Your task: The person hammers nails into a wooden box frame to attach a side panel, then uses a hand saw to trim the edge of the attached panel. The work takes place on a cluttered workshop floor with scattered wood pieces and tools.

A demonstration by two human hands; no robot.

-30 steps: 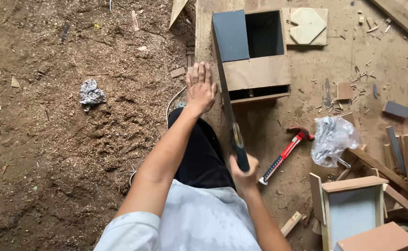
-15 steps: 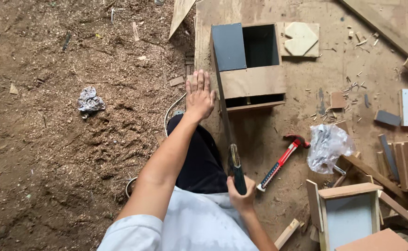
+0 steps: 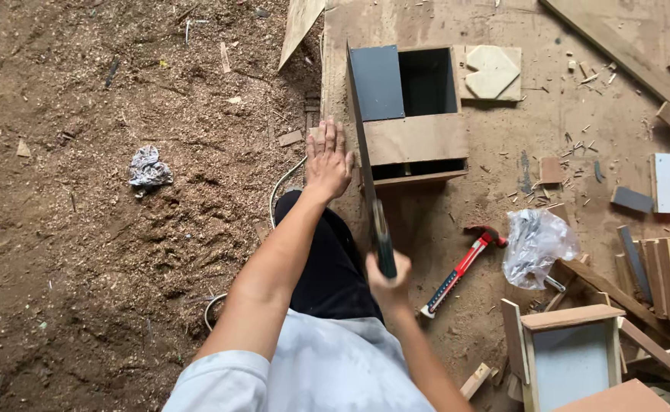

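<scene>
My right hand (image 3: 388,278) grips the dark handle of a hand saw (image 3: 365,164). The blade runs away from me along the left side of a wooden box (image 3: 415,141). That box lies on a plywood board (image 3: 503,206) and has a grey panel and a dark opening on top. My left hand (image 3: 329,162) lies flat, fingers spread, on the board's left edge just left of the blade. My knee in dark trousers (image 3: 327,259) rests between my arms.
A red-handled hammer (image 3: 461,267) and a clear plastic bag (image 3: 537,244) lie right of the saw handle. Offcuts and another small wooden box (image 3: 571,355) crowd the right side. Sawdust-covered ground with a crumpled rag (image 3: 148,168) lies on the left.
The saw and my right hand have shifted slightly along the cut line. My left hand stays pressed flat on the board's edge.
</scene>
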